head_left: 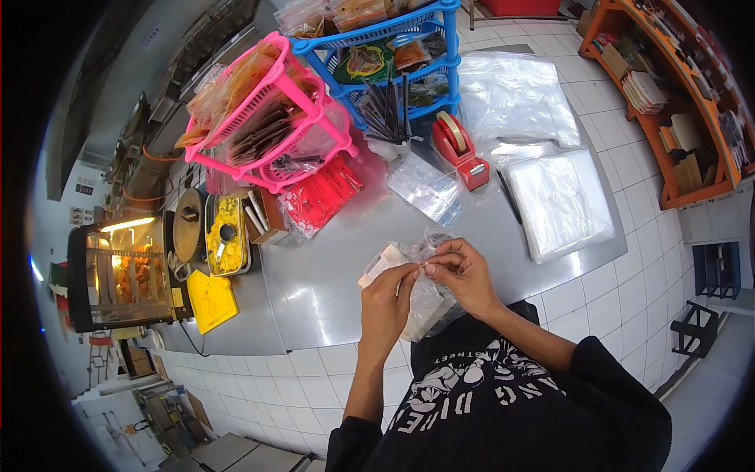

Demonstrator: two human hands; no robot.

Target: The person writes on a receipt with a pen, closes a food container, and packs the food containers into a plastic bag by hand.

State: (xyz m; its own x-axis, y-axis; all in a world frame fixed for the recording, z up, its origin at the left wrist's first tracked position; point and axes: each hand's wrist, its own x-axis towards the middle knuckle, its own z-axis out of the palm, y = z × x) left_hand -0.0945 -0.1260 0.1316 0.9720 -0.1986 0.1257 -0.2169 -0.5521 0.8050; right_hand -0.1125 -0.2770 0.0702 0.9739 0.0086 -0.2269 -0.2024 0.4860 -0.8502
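Both hands meet over the near edge of the steel table, at a thin clear plastic bag (429,314). My left hand (387,297) pinches the bag's gathered top between thumb and forefinger. Against it, my right hand (464,277) is closed on the same gathered plastic, its fingertips touching those of the left. Something pale with a reddish edge (382,263) shows through or beside the bag, just beyond the left hand; its kind is unclear. The bag's lower part hangs in front of the black shirt.
A red tape dispenser (470,167), a black stick (510,197) and stacks of clear plastic bags (557,206) lie right. Blue (377,67) and pink (271,126) tiered baskets hold packets. Leftward are red packets (318,197), a yellow food tray (228,236) and a lit display case (126,271).
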